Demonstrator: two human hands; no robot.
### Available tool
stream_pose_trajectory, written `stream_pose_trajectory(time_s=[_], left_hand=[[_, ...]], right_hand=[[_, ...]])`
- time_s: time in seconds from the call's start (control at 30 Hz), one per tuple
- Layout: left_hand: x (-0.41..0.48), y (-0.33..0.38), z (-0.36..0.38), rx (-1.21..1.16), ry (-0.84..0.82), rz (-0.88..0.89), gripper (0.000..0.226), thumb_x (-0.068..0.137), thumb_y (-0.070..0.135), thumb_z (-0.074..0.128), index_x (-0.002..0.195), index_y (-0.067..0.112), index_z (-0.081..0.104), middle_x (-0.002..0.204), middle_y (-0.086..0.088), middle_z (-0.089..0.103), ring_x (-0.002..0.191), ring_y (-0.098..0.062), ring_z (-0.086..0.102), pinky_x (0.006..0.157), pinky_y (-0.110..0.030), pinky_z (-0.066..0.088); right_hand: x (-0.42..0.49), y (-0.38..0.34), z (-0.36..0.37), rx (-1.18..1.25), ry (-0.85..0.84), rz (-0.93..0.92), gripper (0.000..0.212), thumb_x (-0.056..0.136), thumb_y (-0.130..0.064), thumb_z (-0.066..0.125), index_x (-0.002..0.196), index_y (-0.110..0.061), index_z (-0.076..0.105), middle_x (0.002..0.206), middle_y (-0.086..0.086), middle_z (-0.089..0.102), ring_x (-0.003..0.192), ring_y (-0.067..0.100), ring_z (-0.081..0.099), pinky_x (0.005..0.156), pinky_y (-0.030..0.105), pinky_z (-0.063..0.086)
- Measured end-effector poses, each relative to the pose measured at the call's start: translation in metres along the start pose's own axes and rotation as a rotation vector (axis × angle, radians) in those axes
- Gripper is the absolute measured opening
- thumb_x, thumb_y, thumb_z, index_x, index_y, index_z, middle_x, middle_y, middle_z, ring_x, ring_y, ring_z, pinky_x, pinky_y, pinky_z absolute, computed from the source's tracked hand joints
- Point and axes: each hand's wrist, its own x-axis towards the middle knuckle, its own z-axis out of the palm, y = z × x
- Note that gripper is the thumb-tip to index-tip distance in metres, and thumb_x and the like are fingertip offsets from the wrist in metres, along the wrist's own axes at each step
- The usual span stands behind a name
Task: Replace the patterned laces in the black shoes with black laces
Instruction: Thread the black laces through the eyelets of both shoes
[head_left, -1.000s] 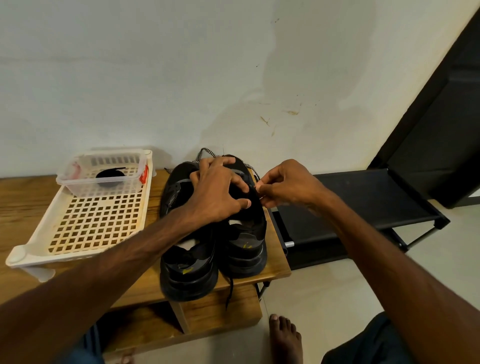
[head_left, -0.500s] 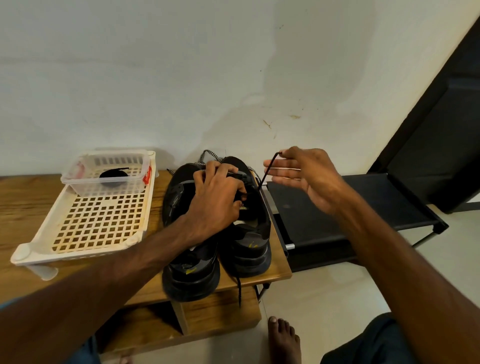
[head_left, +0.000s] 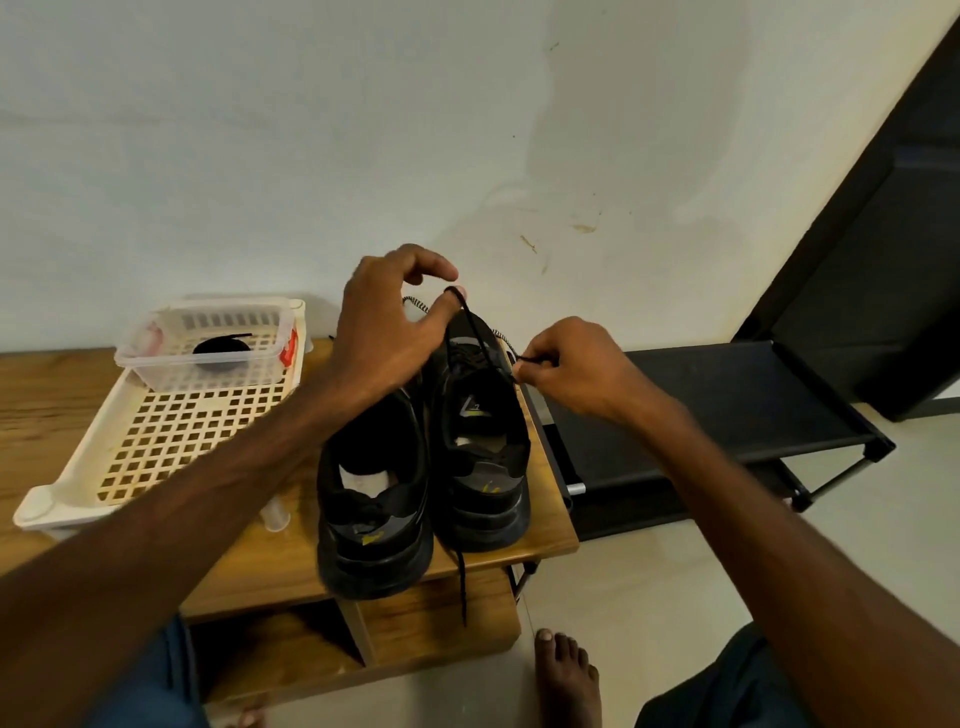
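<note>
Lifting off the shoes since half a second ago, the left hand (head_left: 384, 332) is now hooking a loop of the black lace (head_left: 470, 325) over its thumb tip with its fingers curling above, while the right hand (head_left: 566, 369) is dropping back beside the right shoe (head_left: 480, 447) and pinching the lace's end in its fingers. That shoe and the left shoe (head_left: 374, 493) are standing side by side at the right edge of the wooden worktop (head_left: 249, 566), heels facing the front edge, with the patterned lace (head_left: 415, 303) showing behind them. A spare black lace (head_left: 221, 351) is lying coiled in a clear box (head_left: 208, 376) on the white tray (head_left: 78, 467) toward the left.
</note>
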Motion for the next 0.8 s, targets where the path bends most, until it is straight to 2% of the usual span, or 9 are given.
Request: stream_pose_trajectory(time_s=[0.13, 0.2, 0.27, 0.33, 0.4, 0.5, 0.53, 0.67, 0.8], left_hand=[[-0.004, -0.009, 0.006, 0.079, -0.305, -0.059, 0.007, 0.090, 0.021, 0.074, 0.091, 0.026, 0.078, 0.095, 0.016, 0.073, 0.090, 0.003, 0.065, 0.077, -0.002, 0.041], [-0.008, -0.011, 0.010, 0.137, -0.413, -0.070, 0.007, 0.088, 0.020, 0.076, 0.091, 0.026, 0.078, 0.095, 0.014, 0.073, 0.087, 0.006, 0.063, 0.070, 0.001, 0.040], [-0.011, -0.011, 0.013, 0.181, -0.439, -0.068, 0.007, 0.088, 0.023, 0.077, 0.094, 0.025, 0.078, 0.099, 0.012, 0.074, 0.090, 0.001, 0.064, 0.077, -0.006, 0.043], [-0.013, -0.010, 0.016, 0.205, -0.447, -0.076, 0.009, 0.087, 0.026, 0.078, 0.096, 0.025, 0.079, 0.103, 0.010, 0.075, 0.098, -0.004, 0.065, 0.089, -0.025, 0.050], [-0.016, -0.008, 0.018, 0.216, -0.455, -0.073, 0.012, 0.086, 0.027, 0.078, 0.098, 0.026, 0.078, 0.103, 0.011, 0.074, 0.099, -0.005, 0.065, 0.095, -0.033, 0.052], [-0.018, -0.008, 0.016, 0.253, -0.433, -0.081, 0.024, 0.083, 0.031, 0.081, 0.105, 0.029, 0.072, 0.095, 0.013, 0.068, 0.085, -0.003, 0.063, 0.080, -0.027, 0.053], [-0.018, -0.008, 0.015, 0.268, -0.428, -0.091, 0.029, 0.082, 0.031, 0.082, 0.109, 0.029, 0.070, 0.091, 0.013, 0.065, 0.079, -0.002, 0.062, 0.073, -0.021, 0.049], [-0.017, -0.008, 0.015, 0.263, -0.412, -0.110, 0.040, 0.078, 0.032, 0.086, 0.112, 0.022, 0.067, 0.101, 0.011, 0.070, 0.072, 0.004, 0.060, 0.069, -0.010, 0.043], [-0.020, -0.006, 0.017, 0.291, -0.377, -0.139, 0.033, 0.079, 0.034, 0.086, 0.104, 0.021, 0.069, 0.096, 0.010, 0.070, 0.071, 0.003, 0.060, 0.070, -0.014, 0.046]], right_hand=[[0.001, -0.004, -0.006, 0.054, 0.098, -0.005, 0.026, 0.105, -0.028, 0.055, 0.098, -0.013, 0.076, 0.110, 0.002, 0.075, 0.099, 0.010, 0.065, 0.082, 0.023, 0.045], [0.001, -0.010, -0.011, 0.354, 0.160, -0.012, 0.027, 0.107, -0.027, 0.049, 0.100, -0.015, 0.073, 0.113, 0.001, 0.075, 0.109, 0.014, 0.067, 0.096, 0.031, 0.051], [-0.003, -0.017, -0.023, 0.919, 0.222, -0.003, 0.026, 0.107, -0.019, 0.045, 0.097, -0.010, 0.068, 0.102, 0.007, 0.077, 0.100, 0.022, 0.073, 0.096, 0.040, 0.056], [-0.008, -0.018, -0.033, 1.310, 0.203, -0.008, 0.021, 0.108, -0.020, 0.045, 0.100, -0.007, 0.060, 0.080, 0.006, 0.071, 0.075, 0.023, 0.070, 0.076, 0.040, 0.060], [-0.009, -0.012, -0.032, 1.110, 0.172, 0.046, 0.023, 0.105, -0.026, 0.053, 0.104, -0.006, 0.064, 0.068, -0.002, 0.059, 0.058, 0.012, 0.054, 0.057, 0.028, 0.048], [-0.002, 0.002, -0.013, 0.138, 0.029, -0.023, 0.028, 0.097, -0.038, 0.066, 0.104, -0.013, 0.077, 0.083, -0.010, 0.068, 0.061, -0.005, 0.055, 0.062, 0.018, 0.045], [0.000, 0.005, -0.006, -0.011, -0.055, -0.034, 0.028, 0.096, -0.039, 0.068, 0.104, -0.015, 0.078, 0.084, -0.008, 0.069, 0.062, -0.005, 0.055, 0.063, 0.017, 0.046], [0.000, 0.003, -0.006, -0.014, -0.136, 0.018, 0.024, 0.099, -0.033, 0.066, 0.098, -0.014, 0.081, 0.073, -0.002, 0.069, 0.049, 0.001, 0.049, 0.049, 0.012, 0.034], [0.004, 0.002, -0.005, 0.009, -0.093, 0.036, 0.025, 0.099, -0.031, 0.066, 0.092, -0.013, 0.080, 0.085, 0.009, 0.074, 0.067, 0.015, 0.059, 0.059, 0.024, 0.042]])
